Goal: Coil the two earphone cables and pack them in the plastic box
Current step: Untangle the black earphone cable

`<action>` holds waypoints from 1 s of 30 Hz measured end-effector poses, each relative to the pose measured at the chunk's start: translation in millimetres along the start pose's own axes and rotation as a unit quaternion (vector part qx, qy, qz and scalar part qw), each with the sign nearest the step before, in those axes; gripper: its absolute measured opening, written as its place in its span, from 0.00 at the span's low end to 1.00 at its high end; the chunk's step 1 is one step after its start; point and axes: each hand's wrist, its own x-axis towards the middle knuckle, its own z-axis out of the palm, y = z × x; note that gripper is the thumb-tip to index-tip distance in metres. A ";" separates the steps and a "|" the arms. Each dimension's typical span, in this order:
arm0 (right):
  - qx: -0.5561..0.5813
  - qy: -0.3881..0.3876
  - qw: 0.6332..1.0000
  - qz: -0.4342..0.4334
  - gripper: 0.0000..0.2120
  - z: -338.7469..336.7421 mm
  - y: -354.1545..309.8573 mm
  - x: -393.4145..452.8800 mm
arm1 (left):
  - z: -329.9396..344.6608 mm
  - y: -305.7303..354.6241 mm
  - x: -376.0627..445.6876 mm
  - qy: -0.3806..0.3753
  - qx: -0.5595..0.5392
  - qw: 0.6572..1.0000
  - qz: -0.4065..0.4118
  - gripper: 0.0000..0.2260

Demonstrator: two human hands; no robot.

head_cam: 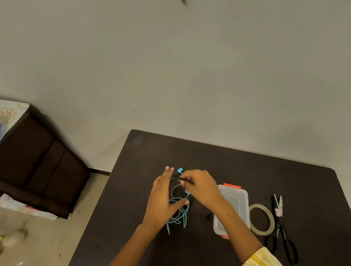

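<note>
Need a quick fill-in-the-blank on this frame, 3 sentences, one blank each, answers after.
1. The right hand pinches the ____ earphone cable.
2. The turquoise earphone cable lies loose on the table, not yet ____.
3. The roll of tape lies between the plastic box and the ____.

Missing words: black; coiled; scissors

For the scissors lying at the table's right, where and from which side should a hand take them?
Grip the scissors by the black handle loops at the near end, coming from the person's side. The blades point away toward the wall, and the tape roll lies close on their left.
</note>
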 end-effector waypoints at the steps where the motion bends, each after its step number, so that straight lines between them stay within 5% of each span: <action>1: 0.018 -0.002 1.000 -0.016 0.05 -9.8 -5.7 -1.5 | -1.8 5.2 7.0 0.001 -0.042 0.999 0.012 0.32; 3: 0.044 0.007 0.998 -0.043 0.05 -27.9 -15.4 -5.7 | -6.5 11.2 17.6 0.013 -0.092 0.995 0.027 0.15; 7: 0.098 0.073 0.991 -0.058 0.06 -63.2 -22.6 -21.4 | -21.6 3.1 32.3 0.017 -0.058 0.998 0.010 0.01; 13: 0.105 0.151 0.983 0.008 0.06 -77.0 2.2 -41.2 | -56.7 22.2 39.7 -0.030 -0.144 0.989 -0.034 0.03; 20: 0.048 0.002 0.998 0.032 0.33 -48.8 -7.4 -38.1 | -59.0 86.4 42.2 -0.024 -0.359 0.930 -0.077 0.08; 26: 0.221 0.050 0.974 -0.015 0.05 -42.5 -27.6 -31.4 | -48.3 110.5 34.3 0.072 -0.349 0.933 -0.049 0.11; 30: 0.266 0.073 0.961 0.001 0.12 -57.1 -33.2 -30.4 | -55.6 98.7 28.3 0.035 -0.331 0.943 -0.023 0.12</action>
